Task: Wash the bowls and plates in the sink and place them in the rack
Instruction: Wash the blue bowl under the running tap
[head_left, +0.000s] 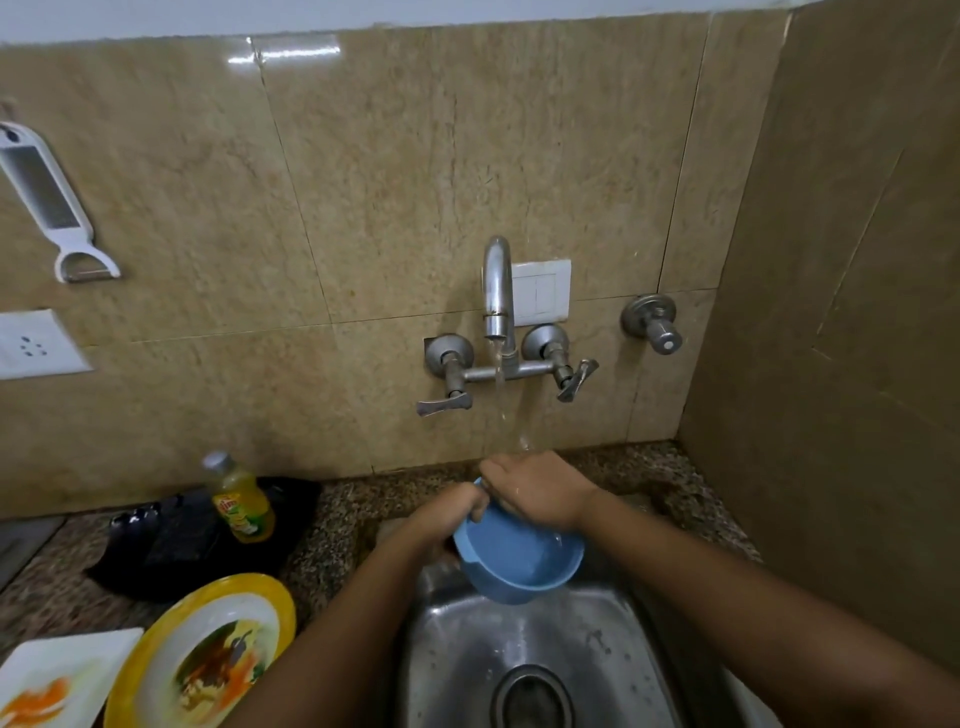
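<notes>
The steel sink (524, 649) fills the 6 o'clock part of the view, its basin wet and its dark round drain (532, 699) at the very bottom edge. The speckled stone table (353, 514) surrounds it. On the table at 8 o'clock lie a round yellow-rimmed plate (202, 654) with food smears and, beyond it toward the frame's corner, a white square plate (57, 680) with orange residue.

Above the sink's far edge, just below centre, is a light blue plastic bowl (519, 558), round, deep, with a thick rim. It is tipped on its side, the opening facing 4 o'clock and toward the camera, the base pointing to 10 o'clock; a little water sits inside.

The left hand (449, 512) grips the bowl's rim at 10 o'clock, its fingers curled tightly over the edge. The right hand (540, 488) lies over the top of the rim at 12 o'clock, fingers bent and pressed together on the bowl, knuckles up.

A chrome wall tap (497, 291) at 12 o'clock pours a thin stream of water (500, 384) onto the right hand. A yellow dish-soap bottle (240, 501) stands at 9 o'clock on a black cloth (176, 551).
</notes>
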